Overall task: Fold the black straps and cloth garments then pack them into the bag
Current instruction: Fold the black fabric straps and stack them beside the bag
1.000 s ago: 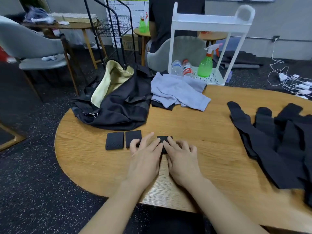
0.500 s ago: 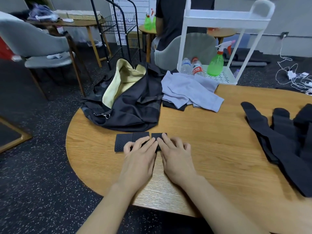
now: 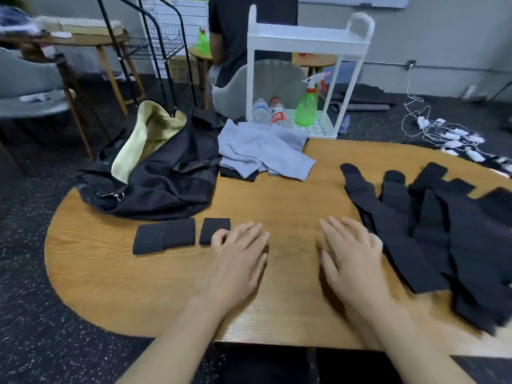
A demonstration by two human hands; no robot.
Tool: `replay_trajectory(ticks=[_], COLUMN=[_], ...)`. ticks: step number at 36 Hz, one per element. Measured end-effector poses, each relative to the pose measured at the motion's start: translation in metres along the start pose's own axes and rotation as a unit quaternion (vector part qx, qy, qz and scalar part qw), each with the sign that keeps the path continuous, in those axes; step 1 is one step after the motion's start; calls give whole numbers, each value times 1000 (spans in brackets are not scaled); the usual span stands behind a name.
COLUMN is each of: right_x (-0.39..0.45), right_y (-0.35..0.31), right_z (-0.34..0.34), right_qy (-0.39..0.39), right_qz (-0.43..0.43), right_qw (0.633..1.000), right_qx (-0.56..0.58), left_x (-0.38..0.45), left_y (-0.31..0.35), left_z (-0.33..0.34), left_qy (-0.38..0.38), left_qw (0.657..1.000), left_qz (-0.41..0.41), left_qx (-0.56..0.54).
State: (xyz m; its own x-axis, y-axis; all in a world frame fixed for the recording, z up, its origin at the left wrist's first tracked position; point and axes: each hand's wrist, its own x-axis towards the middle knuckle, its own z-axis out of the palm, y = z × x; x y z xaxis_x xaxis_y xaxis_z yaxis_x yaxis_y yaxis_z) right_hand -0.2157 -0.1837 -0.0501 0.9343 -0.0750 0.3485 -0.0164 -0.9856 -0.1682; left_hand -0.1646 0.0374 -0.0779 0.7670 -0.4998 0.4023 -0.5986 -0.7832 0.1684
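— Where are the hands?

— Both lie low over the wooden surface (image 3: 277,200), palms down. The left hand (image 3: 235,259) has its fingers loosely spread, the thumb and forefinger at the near right corner of a small folded black strap (image 3: 214,230); whether they touch it I cannot tell. The right hand (image 3: 352,259) is flat with fingers straight, holding nothing, just beside the pile of unfolded black straps (image 3: 443,231), and it is blurred.

— And the folded pieces?

— Left of the small one lies a wider folded strap (image 3: 163,238), close by but apart.

— The bag?

— The black bag (image 3: 155,187) slumps at the far left edge of the surface, mouth open, pale yellow lining showing. Right of it, touching, is a crumpled grey garment (image 3: 263,152) over a dark cloth (image 3: 238,174).

— Behind?

— A white cart (image 3: 304,40) holding two water bottles (image 3: 270,113) and a green spray bottle (image 3: 306,108).
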Motion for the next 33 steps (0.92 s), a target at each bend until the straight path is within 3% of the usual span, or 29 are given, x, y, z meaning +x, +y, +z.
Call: replay_trajectory(ticks=[3,10,14,18,22,33], right_x=[-15,-50,-52,-41,-31,-49], right_y=[39,108,123,114,80,10], right_z=[-25,-33,-22,-21,-25,1], right_qy=[-3,-90,-41,49,84,-30], right_qz=[39,47,61,63,46,-27], right_qw=[998,981,985,989,991,998], right_qx=[-41,-162,-155,-128,-91,-39], left_x=[15,37,42,41,38,18], left_y=[24,68,83,86,81,69], left_z=[12,37,41,41,38,32], left_qy=[-12,-47,-66,-76,-91,-72], left_qw=[1000,998,997,996,995,993], left_qz=[18,34,24,4,-18,-59], left_qx=[-7,-23,-25,-34,-39,-70])
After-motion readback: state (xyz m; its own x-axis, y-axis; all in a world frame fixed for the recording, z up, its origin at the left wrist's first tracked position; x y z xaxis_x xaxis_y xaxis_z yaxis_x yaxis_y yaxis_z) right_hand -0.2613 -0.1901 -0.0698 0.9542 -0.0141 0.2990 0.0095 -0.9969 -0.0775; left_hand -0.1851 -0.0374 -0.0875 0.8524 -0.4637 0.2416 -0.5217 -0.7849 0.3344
